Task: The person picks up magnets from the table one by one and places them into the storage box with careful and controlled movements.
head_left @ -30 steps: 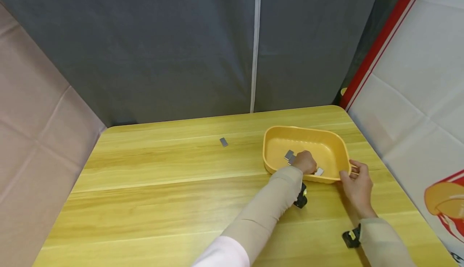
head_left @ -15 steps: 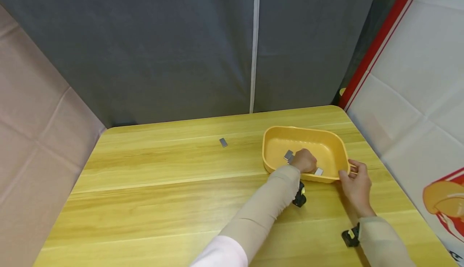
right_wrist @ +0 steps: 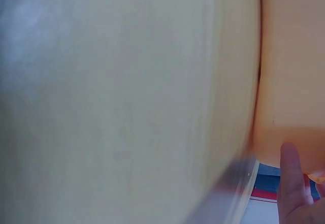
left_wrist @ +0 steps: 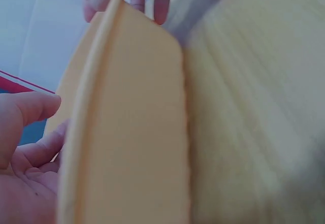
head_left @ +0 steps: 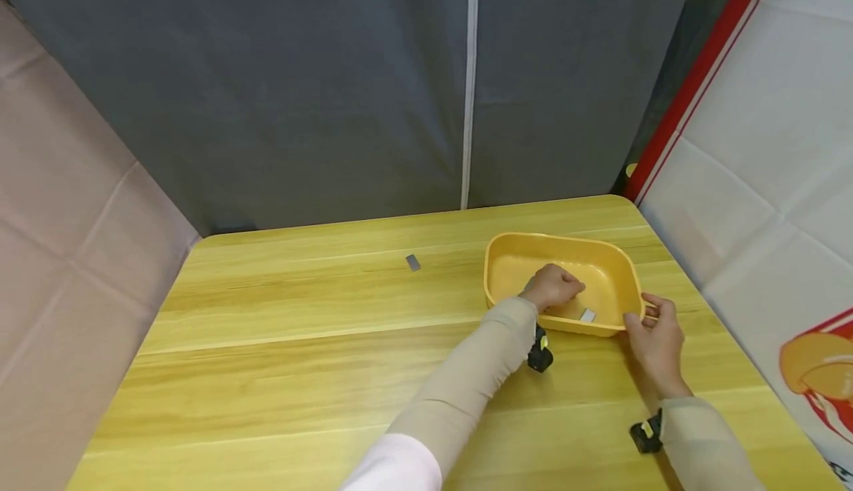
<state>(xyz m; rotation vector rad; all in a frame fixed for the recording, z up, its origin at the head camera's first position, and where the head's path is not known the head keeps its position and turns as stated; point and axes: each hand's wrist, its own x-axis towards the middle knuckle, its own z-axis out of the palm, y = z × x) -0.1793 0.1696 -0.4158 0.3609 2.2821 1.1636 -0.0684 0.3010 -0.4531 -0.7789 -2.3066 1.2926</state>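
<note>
A yellow plastic tray [head_left: 606, 276] sits on the table at the right. My left hand [head_left: 553, 287] reaches over its front wall, fingers loosely bent inside; in the left wrist view its thumb [left_wrist: 38, 104] stands apart from the index finger with nothing visible between them. My right hand [head_left: 656, 343] grips the tray's front right corner, the thumb [right_wrist: 291, 168] against the outer wall. A small flat silvery piece [head_left: 588, 315] lies in the tray to the right of my left hand. Just past that hand's knuckles, a sliver of grey [head_left: 529, 284] shows, mostly hidden.
One small flat grey rectangle [head_left: 413, 262] lies on the wooden table [head_left: 280, 358], left of the tray. A dark grey curtain [head_left: 300, 91] hangs behind the table. White cloth with a red border [head_left: 706, 76] closes off the right side; pinkish cloth [head_left: 73, 254] stands at the left.
My left hand has moved slightly left and up inside the tray, turning its fingers to the right. It now covers the grey pieces seen earlier. The right hand keeps its grip.
</note>
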